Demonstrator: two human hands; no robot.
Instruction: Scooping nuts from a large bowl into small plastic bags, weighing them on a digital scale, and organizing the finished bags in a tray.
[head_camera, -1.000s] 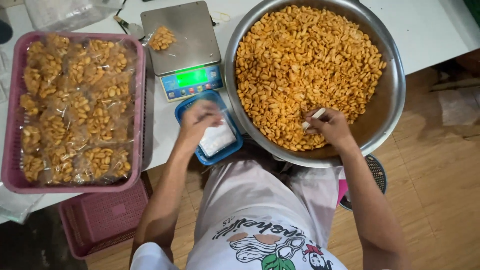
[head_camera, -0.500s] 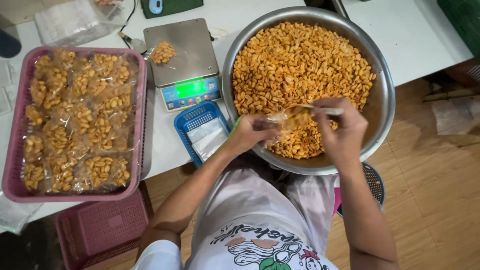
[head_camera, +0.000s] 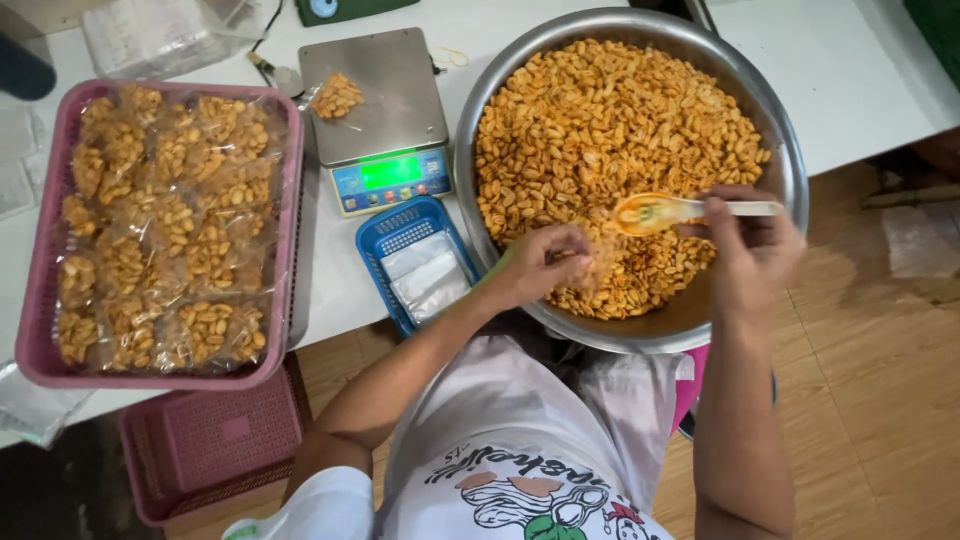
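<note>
Steel bowl (head_camera: 775, 130) of orange peanuts (head_camera: 610, 120) is overhanging the table (head_camera: 860, 70) edge. Right hand (head_camera: 750, 250), grip closed on a spoon (head_camera: 660, 211), is hovering above the near rim. Left hand (head_camera: 540, 265) is pinching a small clear bag (head_camera: 600, 262) just beside the spoon's tip, with open peanuts beyond.
</note>
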